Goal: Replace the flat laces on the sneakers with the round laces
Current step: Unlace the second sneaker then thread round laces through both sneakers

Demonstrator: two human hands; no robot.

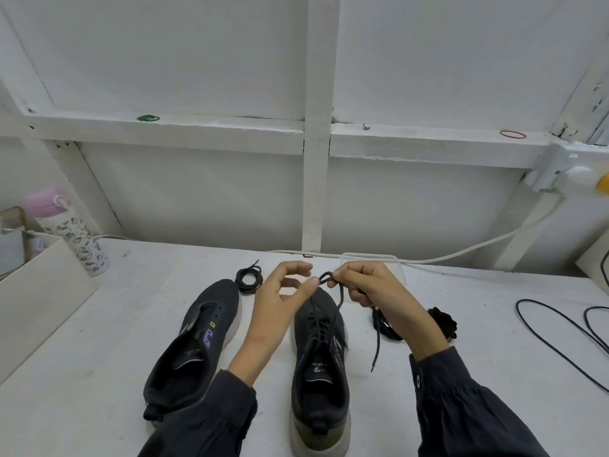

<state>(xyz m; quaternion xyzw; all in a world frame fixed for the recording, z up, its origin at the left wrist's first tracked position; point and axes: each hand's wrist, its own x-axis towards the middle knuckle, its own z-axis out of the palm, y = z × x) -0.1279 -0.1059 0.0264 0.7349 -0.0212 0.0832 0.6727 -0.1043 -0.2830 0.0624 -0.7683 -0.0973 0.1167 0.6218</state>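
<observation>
Sneakers stand side by side at the lower centre of the frame on a white table (pixel 99 324), toes pointing away from the wearer. The left sneaker (pixel 194 341) has bare eyelets and no lace. The right sneaker (pixel 321 357) is laced through its eyelets.

The right hand (pixel 372 288), above the toe of the right sneaker, pinches a small loop of lace (pixel 326 278) between thumb and forefinger, the other fingers curled under. The left hand (pixel 280 301) is beside it, thumb tip touching or nearly touching the loop, the remaining fingers loosely bent and apart, gripping nothing that can be confirmed. One free lace end (pixel 375 351) hangs down the right side of the shoe, its tip just above or on the table; which cannot be told.

A coiled lace (pixel 248 280) lies just beyond the toe of the left sneaker. A loose heap of laces (pixel 385 324) lies right of the right sneaker, partly hidden by the right wrist. Which pile is flat and which round cannot be told.

Judgement: the bow on the right sneaker appears to be in hand; the left sneaker is not yet laced.

Risks:
- The loop is held by one pinch only. If the left hand does not take the other strand firmly, the loop could slip out.
- The hanging end looks long; uneven ends would leave a lopsided bow.
- The two dark piles look alike, so the discarded lace could be picked up for the left sneaker by mistake.
- The right sleeve (pixel 461 407) passes near the heap and could drag it.
</observation>
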